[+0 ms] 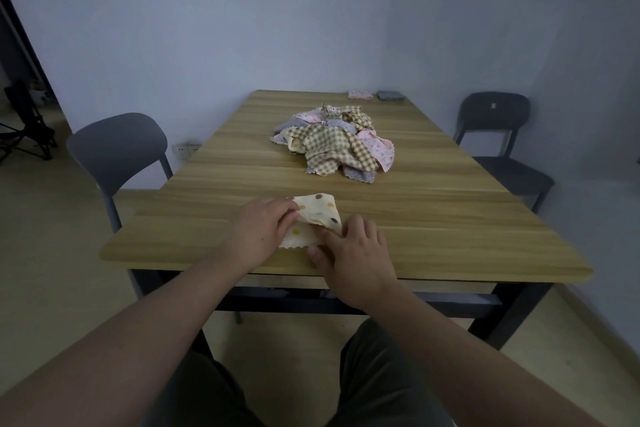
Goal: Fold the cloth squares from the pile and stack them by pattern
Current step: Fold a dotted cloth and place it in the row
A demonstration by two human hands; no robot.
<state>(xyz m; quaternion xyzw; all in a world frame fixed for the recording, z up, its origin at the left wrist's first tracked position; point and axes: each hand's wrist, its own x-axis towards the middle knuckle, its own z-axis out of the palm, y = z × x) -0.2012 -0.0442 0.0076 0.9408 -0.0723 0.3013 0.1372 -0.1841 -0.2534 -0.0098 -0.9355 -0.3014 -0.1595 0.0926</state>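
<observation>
Cloth square [317,213], cream, coloured dots, half-folded, pinched by fingers [287,207] of left hand [258,232], right hand [355,255].

The dotted cloth [317,215] is cream with coloured dots and a zigzag edge. It lies partly folded at the near edge of the table [450,218]. The pile [334,144] of crumpled checked, pink and grey squares occupies the centre. The pink stack [360,94] and grey stack [390,95] lie folded, side by side, at the far edge.
</observation>
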